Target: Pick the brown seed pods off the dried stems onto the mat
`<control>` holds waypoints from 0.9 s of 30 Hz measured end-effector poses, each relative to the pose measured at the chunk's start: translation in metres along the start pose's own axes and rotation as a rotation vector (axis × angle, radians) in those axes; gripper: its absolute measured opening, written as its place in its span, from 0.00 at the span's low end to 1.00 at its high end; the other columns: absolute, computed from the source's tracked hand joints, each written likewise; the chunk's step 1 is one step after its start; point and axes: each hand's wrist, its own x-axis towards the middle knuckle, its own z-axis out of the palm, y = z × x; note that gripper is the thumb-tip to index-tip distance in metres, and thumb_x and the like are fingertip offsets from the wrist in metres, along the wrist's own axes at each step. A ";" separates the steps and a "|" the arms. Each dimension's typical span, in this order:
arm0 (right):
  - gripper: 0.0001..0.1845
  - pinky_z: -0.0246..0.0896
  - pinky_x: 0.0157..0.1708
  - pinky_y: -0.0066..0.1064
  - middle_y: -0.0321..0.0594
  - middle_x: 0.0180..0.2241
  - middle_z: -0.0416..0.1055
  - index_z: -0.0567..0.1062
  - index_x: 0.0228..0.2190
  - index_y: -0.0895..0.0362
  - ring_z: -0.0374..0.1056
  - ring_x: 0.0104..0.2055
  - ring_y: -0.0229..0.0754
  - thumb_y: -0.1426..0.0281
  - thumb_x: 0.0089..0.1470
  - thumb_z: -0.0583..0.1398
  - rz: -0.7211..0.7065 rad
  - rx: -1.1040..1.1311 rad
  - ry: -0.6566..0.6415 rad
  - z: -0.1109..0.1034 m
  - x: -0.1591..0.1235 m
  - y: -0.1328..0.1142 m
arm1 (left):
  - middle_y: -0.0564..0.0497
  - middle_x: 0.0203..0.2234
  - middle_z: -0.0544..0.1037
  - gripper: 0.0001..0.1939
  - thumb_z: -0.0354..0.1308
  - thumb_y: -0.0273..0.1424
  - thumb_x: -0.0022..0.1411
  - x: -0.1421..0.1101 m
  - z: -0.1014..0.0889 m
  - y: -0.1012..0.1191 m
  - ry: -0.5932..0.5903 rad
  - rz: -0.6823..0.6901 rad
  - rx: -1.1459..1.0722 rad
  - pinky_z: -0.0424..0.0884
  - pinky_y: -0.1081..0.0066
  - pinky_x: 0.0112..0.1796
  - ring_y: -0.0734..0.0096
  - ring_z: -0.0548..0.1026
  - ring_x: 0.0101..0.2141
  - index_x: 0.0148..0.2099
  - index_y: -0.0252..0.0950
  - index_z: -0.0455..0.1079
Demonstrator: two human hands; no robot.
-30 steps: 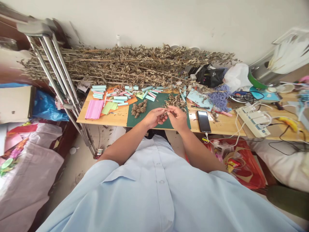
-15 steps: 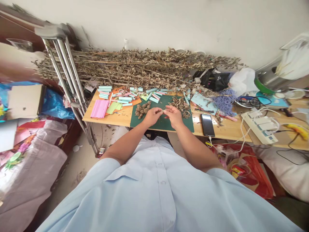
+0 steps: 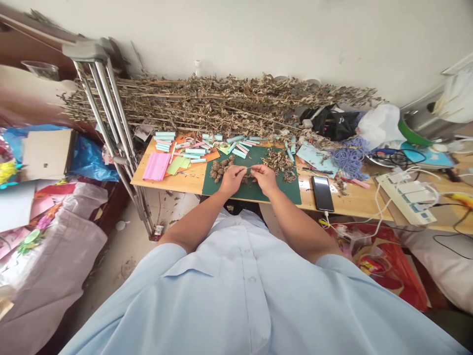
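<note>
Over the green cutting mat (image 3: 216,193), my left hand (image 3: 231,180) and my right hand (image 3: 263,179) face each other, fingers pinched closed. What lies between the fingertips is thin and too small to name; it looks like a strand. A bit of dried brown leaf shows just below them on the mat. Beside my left hand sits a cluster of dried leaf balls (image 3: 219,170). Loose dried leaves (image 3: 280,162) are heaped just beyond my right hand.
Long dried plant stalks (image 3: 207,103) line the wall. Left are rolled paper tubes (image 3: 195,152), pink paper (image 3: 156,166) and a metal crutch (image 3: 111,108). Right are a phone (image 3: 322,194) on its cable, purple yarn (image 3: 350,159) and a power strip (image 3: 405,198).
My hands have drawn slightly apart, and a thin strand shows between the fingertips. The whole view has shifted a little, with the scene moving rightward.
</note>
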 end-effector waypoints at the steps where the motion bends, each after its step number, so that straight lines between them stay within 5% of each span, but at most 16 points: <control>1: 0.25 0.66 0.25 0.29 0.35 0.28 0.74 0.77 0.39 0.57 0.69 0.30 0.39 0.55 0.41 0.67 -0.009 -0.016 0.008 0.000 -0.001 0.001 | 0.45 0.42 0.79 0.09 0.58 0.32 0.67 0.000 0.000 -0.001 0.009 -0.008 -0.005 0.66 0.67 0.54 0.66 0.74 0.47 0.42 0.37 0.79; 9: 0.25 0.69 0.31 0.31 0.40 0.40 0.78 0.79 0.46 0.55 0.69 0.34 0.39 0.60 0.45 0.68 -0.154 0.012 -0.009 0.007 0.001 0.002 | 0.44 0.41 0.81 0.14 0.55 0.36 0.71 0.002 0.001 -0.011 -0.017 0.052 0.014 0.70 0.66 0.49 0.64 0.77 0.43 0.46 0.36 0.80; 18: 0.25 0.72 0.38 0.36 0.38 0.35 0.76 0.75 0.47 0.55 0.71 0.35 0.41 0.65 0.45 0.66 -0.148 0.029 -0.034 0.015 0.003 0.000 | 0.45 0.39 0.83 0.15 0.57 0.38 0.70 0.003 0.007 -0.022 0.062 0.002 -0.007 0.75 0.62 0.49 0.63 0.80 0.44 0.50 0.36 0.79; 27: 0.24 0.70 0.41 0.38 0.36 0.32 0.74 0.74 0.48 0.58 0.71 0.33 0.41 0.67 0.47 0.62 -0.284 -0.094 -0.029 0.016 0.006 0.000 | 0.46 0.41 0.83 0.11 0.58 0.34 0.68 -0.001 0.006 -0.020 0.073 0.048 0.055 0.74 0.66 0.47 0.65 0.80 0.42 0.45 0.36 0.79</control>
